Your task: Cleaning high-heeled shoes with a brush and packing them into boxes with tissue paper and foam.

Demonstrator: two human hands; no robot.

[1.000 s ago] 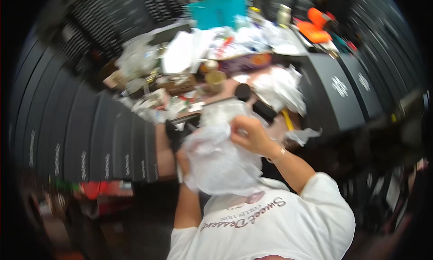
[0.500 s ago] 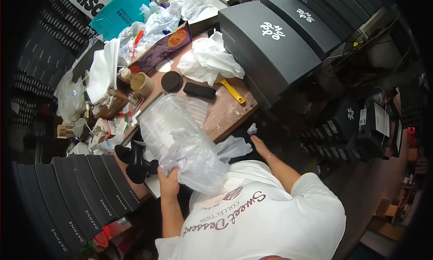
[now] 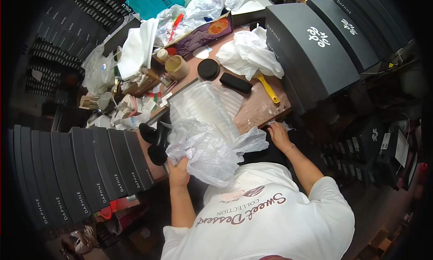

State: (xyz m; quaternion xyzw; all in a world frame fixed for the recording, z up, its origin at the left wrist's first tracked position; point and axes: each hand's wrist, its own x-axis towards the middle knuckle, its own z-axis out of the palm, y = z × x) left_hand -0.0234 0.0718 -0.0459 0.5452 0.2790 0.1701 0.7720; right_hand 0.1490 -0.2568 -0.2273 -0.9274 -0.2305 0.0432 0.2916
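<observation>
Cluttered pinkish worktable [image 3: 259, 109], hemmed by rows of dark grey boxes [image 3: 76, 169] at eight o'clock and larger dark cases [image 3: 311, 52] at two o'clock. Left hand [image 3: 179, 169] at six o'clock of the clear plastic bag [image 3: 203, 142], fingers closed on a bunch of its crumpled lower film. Bag lay with long axis from seven toward one o'clock, its stack of clear trays resting on the tabletop, loose mouth hanging past the near edge. Right hand [image 3: 278, 134] well apart at three o'clock of the bag, at the table's near right corner, fingers bent over a scrap of white film; pinching or merely touching, could not tell. Left hand plainly nearer. Black shoes [image 3: 155, 142] just beside at nine o'clock; black block [image 3: 236, 82] and yellow tool [image 3: 269, 91] at one o'clock; little bare room, only toward three.
</observation>
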